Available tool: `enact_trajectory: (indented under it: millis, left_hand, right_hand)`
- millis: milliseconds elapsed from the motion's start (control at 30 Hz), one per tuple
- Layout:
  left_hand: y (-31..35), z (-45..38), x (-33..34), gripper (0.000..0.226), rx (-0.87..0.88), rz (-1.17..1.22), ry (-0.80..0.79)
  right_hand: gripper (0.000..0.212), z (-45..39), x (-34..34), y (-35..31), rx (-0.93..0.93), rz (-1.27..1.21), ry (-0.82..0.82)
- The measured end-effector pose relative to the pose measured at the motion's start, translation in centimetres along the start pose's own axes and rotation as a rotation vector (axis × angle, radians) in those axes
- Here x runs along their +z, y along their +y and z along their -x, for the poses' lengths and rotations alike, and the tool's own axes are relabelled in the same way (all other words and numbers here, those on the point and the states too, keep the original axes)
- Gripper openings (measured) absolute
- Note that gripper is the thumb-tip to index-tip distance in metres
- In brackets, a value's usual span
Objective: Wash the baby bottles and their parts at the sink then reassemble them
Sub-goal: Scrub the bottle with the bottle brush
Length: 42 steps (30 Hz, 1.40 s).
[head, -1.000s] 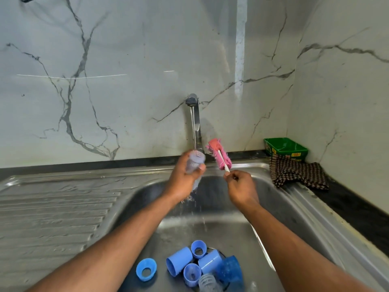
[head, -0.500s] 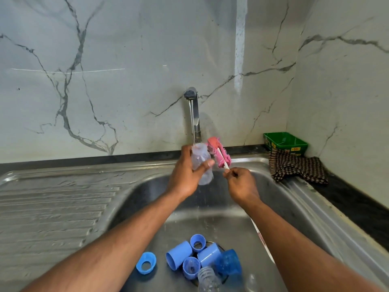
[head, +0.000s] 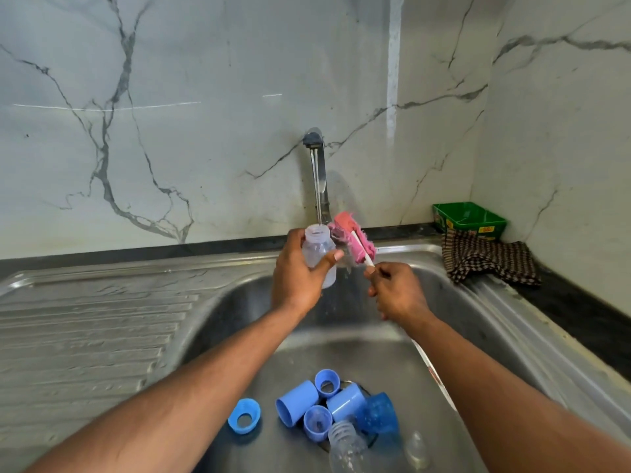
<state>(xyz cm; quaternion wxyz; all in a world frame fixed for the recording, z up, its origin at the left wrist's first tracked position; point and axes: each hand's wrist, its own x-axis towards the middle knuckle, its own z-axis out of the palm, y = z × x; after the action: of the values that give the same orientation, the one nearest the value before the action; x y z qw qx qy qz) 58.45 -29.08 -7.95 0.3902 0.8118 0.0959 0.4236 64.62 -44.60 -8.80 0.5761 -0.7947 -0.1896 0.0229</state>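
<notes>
My left hand (head: 295, 274) grips a clear baby bottle (head: 319, 249) upright, its open mouth under the thin stream from the tap (head: 316, 172). My right hand (head: 397, 291) pinches the white handle of a pink sponge brush (head: 351, 238), whose head stands just right of the bottle. On the sink (head: 341, 339) floor lie several blue caps and collars (head: 297, 402), a darker blue cap (head: 377, 413), a loose blue ring (head: 244, 415), another clear bottle (head: 345, 448) and a clear teat (head: 417, 450).
A ribbed steel draining board (head: 88, 329) stretches to the left. At the back right corner stands a green tray (head: 469, 220) with a checked cloth (head: 488, 261) in front of it. Marble walls close off the back and right.
My left hand has turned the bottle from tilted to upright and brought its mouth under the stream. The brush in my right hand has stayed beside it.
</notes>
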Motion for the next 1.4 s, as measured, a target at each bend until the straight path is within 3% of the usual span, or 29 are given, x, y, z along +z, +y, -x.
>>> enact_trajectory:
  millis: [67, 133, 233, 333, 400, 467, 567, 633, 700, 767, 833, 933, 1000, 1067, 1200, 1400]
  left_hand:
    - [0.0, 0.1, -0.1, 0.053, 0.047, -0.034, -0.072]
    - [-0.2, 0.4, -0.2, 0.054, -0.016, -0.057, -0.17]
    - [-0.3, 0.6, -0.7, 0.053, -0.059, 0.029, -0.161]
    - [-1.1, 0.6, -2.2, 0.058, 0.076, -0.24, -0.277]
    - [-1.0, 0.6, -3.7, 0.055, 0.319, -0.708, -0.451]
    - [-0.7, 0.4, -4.8, 0.047, 0.732, -1.068, -0.553]
    - [-0.5, 0.0, -5.4, 0.02, 1.302, -1.3, -0.577]
    - [-0.2, -0.5, -5.6, 0.018, 1.469, -1.373, -0.562]
    - [0.3, -1.0, -6.0, 0.019, 1.529, -1.382, -0.502]
    - [0.7, -1.2, -6.3, 0.022, 1.453, -1.36, -0.434]
    - [1.4, -0.7, -6.5, 0.031, 1.225, -1.297, -0.402]
    - [0.8, 0.8, -6.1, 0.053, 0.526, -1.006, -0.375]
    - [0.4, 1.8, -5.3, 0.054, 0.031, -0.544, -0.309]
    - [0.0, 2.3, -4.1, 0.051, -0.286, -0.132, -0.256]
    - [0.2, 2.7, -2.8, 0.046, -0.516, 0.203, -0.247]
    - [2.4, 1.9, -2.7, 0.045, -0.538, 0.36, -0.289]
  right_hand:
    - [0.028, 0.0, -0.2, 0.0, -0.004, 0.016, 0.004]
    - [0.028, 0.0, -0.4, -0.1, -0.01, 0.041, 0.01]
    - [0.028, -0.1, -0.6, 0.1, -0.017, 0.064, 0.029]
    - [0.029, -0.2, -0.7, 0.2, -0.006, 0.091, 0.037]
    - [0.027, -0.4, -0.9, 0.5, -0.009, 0.134, 0.032]
    - [0.02, -0.2, -0.9, 0.6, -0.014, 0.208, 0.0]
    - [0.012, 0.0, -0.8, 0.7, -0.025, 0.243, -0.014]
    - [0.013, -0.1, -0.8, 0.6, -0.021, 0.24, 0.008]
    - [0.013, -0.2, -0.8, 0.7, -0.011, 0.227, 0.033]
    - [0.011, -0.3, -0.7, 0.8, -0.002, 0.201, 0.075]
    - [0.006, -0.4, -0.7, 0.5, -0.024, 0.166, 0.121]
    - [0.014, -0.3, -0.4, -0.1, -0.07, 0.157, 0.167]
    - [0.016, -0.2, -0.2, -0.7, -0.085, 0.118, 0.184]
    - [0.016, -0.2, 0.0, -1.2, -0.07, 0.039, 0.178]
    - [0.012, 0.0, 0.4, -2.3, 0.021, -0.128, 0.066]
    - [0.044, 0.4, 1.9, -3.8, -0.008, -0.099, -0.137]
